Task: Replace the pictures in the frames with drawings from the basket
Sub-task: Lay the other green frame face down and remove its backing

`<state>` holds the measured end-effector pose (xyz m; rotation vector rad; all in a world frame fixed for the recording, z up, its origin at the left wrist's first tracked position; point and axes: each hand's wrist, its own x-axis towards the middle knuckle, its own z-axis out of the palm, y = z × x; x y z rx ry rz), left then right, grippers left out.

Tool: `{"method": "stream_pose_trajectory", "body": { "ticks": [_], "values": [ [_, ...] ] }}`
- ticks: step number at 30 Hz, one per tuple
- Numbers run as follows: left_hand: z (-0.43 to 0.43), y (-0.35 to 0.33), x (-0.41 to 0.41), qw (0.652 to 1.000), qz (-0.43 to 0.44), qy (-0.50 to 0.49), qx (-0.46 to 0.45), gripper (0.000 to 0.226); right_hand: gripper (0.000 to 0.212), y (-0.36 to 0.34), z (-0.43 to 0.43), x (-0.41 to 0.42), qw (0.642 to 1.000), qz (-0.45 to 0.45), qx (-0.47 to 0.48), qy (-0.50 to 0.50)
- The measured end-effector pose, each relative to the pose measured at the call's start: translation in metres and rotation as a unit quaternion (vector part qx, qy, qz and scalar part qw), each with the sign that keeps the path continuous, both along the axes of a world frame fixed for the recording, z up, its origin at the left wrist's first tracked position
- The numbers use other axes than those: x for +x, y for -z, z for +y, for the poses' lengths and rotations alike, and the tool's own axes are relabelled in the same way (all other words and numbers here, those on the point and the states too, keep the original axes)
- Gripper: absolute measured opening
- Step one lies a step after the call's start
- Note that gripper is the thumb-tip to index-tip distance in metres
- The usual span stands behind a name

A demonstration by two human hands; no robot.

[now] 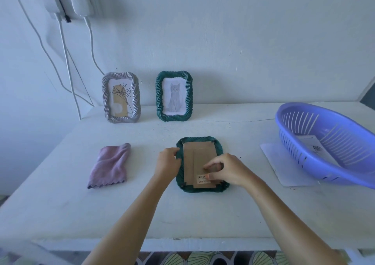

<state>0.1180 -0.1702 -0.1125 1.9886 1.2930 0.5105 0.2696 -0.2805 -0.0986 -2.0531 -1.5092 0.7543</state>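
Green twisted-rim picture frame (203, 190) lies face down, its picture hidden.
Left hand (167, 161) grips its rim; right hand (229, 169) pinches the brown cardboard backing (190, 155).

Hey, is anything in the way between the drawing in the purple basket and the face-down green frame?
Yes: the cardboard backing still covers the back of the face-down frame, pinched by the right hand. The table between frame and basket, where the drawing lies, shows nothing in the way.
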Motion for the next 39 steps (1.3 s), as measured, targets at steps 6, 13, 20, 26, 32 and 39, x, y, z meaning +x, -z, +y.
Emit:
{"method": "stream_pose_trajectory", "body": {
  "ticks": [6,13,20,26,32,39],
  "values": [
    [0.0,-0.008,0.003,0.998,0.043,-0.017,0.042,0.033,0.026,-0.003,0.004,0.014,0.998,0.042,0.038,-0.009],
    [0.041,-0.005,0.013,0.999,0.008,-0.01,0.033,0.026,0.021,0.0,0.053,0.059,0.988,-0.009,0.12,0.091],
    [0.071,0.005,0.015,0.996,0.022,0.082,0.038,0.017,0.013,0.011,0.079,0.07,0.997,-0.03,0.068,0.006],
    [0.083,0.009,0.018,0.992,0.028,0.113,0.052,0.012,0.006,0.01,0.086,0.078,0.998,-0.003,0.055,0.006],
    [0.085,0.007,0.026,0.989,0.056,0.111,0.079,0.014,0.003,0.009,0.092,0.078,0.997,0.044,0.049,0.041],
    [0.083,0.001,0.038,0.987,0.107,0.079,0.09,0.017,0.003,0.016,0.097,0.068,0.986,0.084,0.081,0.121]
  ]
}}
